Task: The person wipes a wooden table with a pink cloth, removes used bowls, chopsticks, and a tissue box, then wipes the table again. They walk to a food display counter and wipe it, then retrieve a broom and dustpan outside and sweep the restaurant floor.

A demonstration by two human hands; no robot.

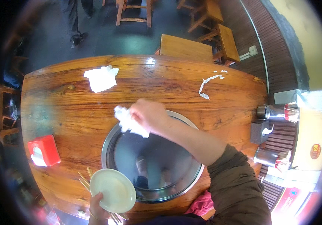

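My left hand point(98, 208) grips a pale round plate point(114, 189) at the table's near edge, its thumb on the rim. Several chopsticks point(85, 184) stick out from under that plate on both sides. Crumpled white tissue point(131, 123) is pinched in my right hand point(151, 114), which reaches across the far left part of a round dark pan or cooktop point(155, 157) with a shiny metal rim. Beyond lies another crumpled tissue point(102, 79) on the wooden table point(155, 81). A twisted white paper strip point(204, 84) and small scraps rest at the far right.
A red tissue box point(45, 150) stands at the left. Along the right side are two metal holders point(272, 111) with chopsticks and a dark tissue box point(260, 131). A pink cloth point(201, 203) lies near my right sleeve. Wooden stools point(186, 46) and a person's legs point(72, 19) are beyond.
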